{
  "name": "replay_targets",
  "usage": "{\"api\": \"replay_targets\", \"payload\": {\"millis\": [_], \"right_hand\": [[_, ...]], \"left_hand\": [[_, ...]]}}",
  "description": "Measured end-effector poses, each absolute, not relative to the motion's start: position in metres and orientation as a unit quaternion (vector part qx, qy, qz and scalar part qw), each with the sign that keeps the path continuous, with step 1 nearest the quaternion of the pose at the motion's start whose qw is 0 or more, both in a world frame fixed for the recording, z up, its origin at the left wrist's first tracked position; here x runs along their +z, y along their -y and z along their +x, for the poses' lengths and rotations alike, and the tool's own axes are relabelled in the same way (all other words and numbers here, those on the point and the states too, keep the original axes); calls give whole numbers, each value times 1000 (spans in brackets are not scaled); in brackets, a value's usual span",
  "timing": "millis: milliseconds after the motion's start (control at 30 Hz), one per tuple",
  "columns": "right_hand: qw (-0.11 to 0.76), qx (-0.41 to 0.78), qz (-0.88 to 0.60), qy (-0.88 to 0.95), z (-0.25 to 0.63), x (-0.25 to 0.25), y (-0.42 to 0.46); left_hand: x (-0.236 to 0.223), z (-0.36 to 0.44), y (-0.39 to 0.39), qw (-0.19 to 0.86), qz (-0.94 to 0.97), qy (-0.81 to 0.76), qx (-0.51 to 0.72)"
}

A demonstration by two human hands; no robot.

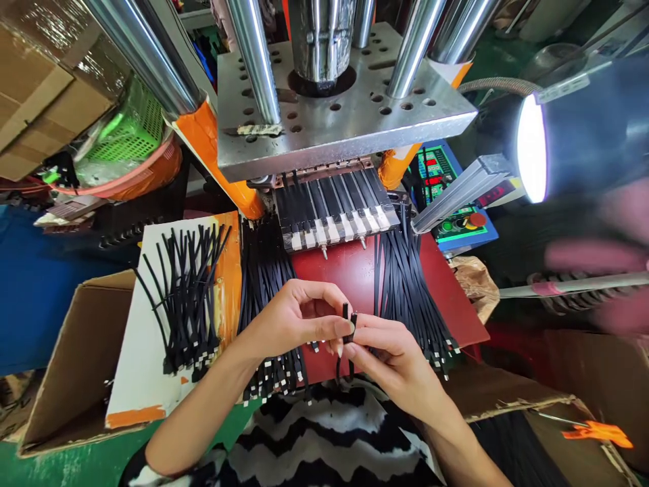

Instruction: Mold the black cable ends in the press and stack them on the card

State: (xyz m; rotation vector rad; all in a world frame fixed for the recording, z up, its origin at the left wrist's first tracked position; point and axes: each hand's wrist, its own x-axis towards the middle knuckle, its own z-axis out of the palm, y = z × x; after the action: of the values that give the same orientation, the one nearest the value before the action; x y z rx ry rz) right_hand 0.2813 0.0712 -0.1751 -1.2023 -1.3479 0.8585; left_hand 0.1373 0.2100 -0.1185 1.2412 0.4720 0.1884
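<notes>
My left hand [294,318] and my right hand [393,355] meet over the red work plate [355,270], both pinching the ends of two thin black cables [349,321] that stand up between the fingertips. Their tails hang down toward my lap. A bundle of black cables [266,284] lies under my left wrist. Another bundle of cables [405,284] fans out beside my right hand. Behind them a mould fixture [332,210] holds a row of black cables with white tips.
A press with steel columns and a drilled plate [334,115] looms above. A pile of black cables [187,297] rests on a white board at left, over a cardboard box [65,365]. A lit lamp [532,149] and control panel [456,203] stand at right.
</notes>
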Motion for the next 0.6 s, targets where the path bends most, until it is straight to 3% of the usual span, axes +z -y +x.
{"api": "replay_targets", "payload": {"millis": [367,600], "right_hand": [[573,269,-583,509,267,-192,-87],[390,469,-532,587,280,-196,-83]], "left_hand": [[-124,148,-208,512,766,-283,267],[-135,162,-282,266,830,-283,400]]}}
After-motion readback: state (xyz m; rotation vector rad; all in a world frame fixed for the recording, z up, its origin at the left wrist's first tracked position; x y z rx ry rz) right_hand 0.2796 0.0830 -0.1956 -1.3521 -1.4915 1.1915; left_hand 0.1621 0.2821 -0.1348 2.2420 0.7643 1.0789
